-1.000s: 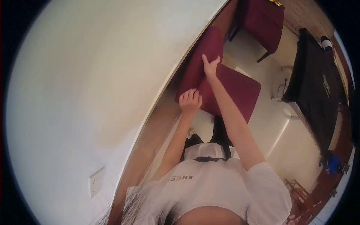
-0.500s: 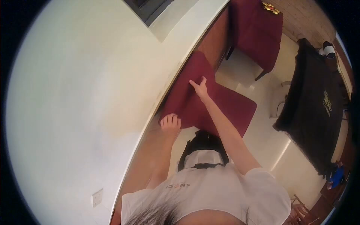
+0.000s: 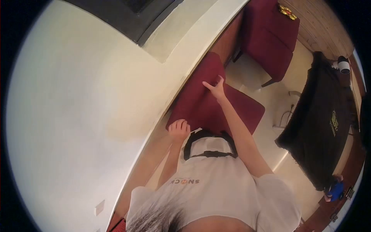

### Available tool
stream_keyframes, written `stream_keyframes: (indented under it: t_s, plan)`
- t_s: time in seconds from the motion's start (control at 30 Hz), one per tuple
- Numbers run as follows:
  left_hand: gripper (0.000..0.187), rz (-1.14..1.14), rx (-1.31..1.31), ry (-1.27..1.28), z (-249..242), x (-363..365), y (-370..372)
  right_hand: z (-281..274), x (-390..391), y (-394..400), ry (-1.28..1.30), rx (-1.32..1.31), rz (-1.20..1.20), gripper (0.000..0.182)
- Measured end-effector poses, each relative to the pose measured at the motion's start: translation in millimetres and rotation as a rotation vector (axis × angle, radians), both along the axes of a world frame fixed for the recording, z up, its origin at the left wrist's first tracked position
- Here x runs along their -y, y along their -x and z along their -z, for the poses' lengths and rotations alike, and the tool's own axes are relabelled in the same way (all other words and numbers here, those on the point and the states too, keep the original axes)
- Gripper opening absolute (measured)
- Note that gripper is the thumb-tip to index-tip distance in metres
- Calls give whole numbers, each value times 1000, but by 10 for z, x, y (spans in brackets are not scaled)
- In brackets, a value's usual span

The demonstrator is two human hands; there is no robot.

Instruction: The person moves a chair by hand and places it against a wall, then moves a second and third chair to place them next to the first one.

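A dark red upholstered chair (image 3: 241,110) stands against the wall, its tall backrest (image 3: 197,94) running beside the brown wall panel. My left hand (image 3: 179,130) lies at the backrest's near end, fingers side by side and curled over its edge. Farther along, my right hand (image 3: 215,89) grips the backrest's other edge. Its thumb stretches across the red fabric and a finger points up along the edge. The remaining right fingers are mostly hidden.
A second red chair (image 3: 268,42) with a gold ornament (image 3: 287,12) stands ahead. To the right, a black fringed cloth (image 3: 319,123) drapes a table with a white cylindrical object (image 3: 343,65) near its far end. The white wall (image 3: 77,108) rises close on my left.
My view has shifted slightly, bringing more of the dark frame at the top into sight. Both hands stay on the chair, and my torso appears closer to it.
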State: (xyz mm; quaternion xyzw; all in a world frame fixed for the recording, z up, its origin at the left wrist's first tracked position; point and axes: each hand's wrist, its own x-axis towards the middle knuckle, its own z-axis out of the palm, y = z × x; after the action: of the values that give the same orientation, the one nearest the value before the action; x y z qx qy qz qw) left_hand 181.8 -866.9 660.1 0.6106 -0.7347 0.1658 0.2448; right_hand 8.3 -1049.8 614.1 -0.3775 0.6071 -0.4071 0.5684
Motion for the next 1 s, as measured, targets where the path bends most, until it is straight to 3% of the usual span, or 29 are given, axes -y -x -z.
stream_keyframes:
  t_s: [0.07, 0.17, 0.33, 0.47, 0.73, 0.83, 1.0]
  plan:
    - [14, -3, -17, -18, 44, 154, 78, -35, 111, 66, -36, -62, 3, 100]
    - [14, 45, -39, 19, -101, 568, 191, -193, 273, 140, -5, 103, 116, 91]
    - [11, 54, -50, 52, -78, 926, 302, -270, 379, 219, 37, 92, 155, 84]
    - [9, 32, -16, 74, -61, 1257, 474, -97, 539, 299, 36, 69, 193, 79]
    - [9, 86, -81, 204, -115, 1925, 913, -219, 501, 278, 42, 116, 148, 77]
    - [7, 79, -103, 207, -354, 1735, 909, -424, 367, 232, 22, 182, 131, 78]
    - [7, 9, -56, 200, -1120, 990, 863, -1318, -42, 313, 12, 226, 47, 82]
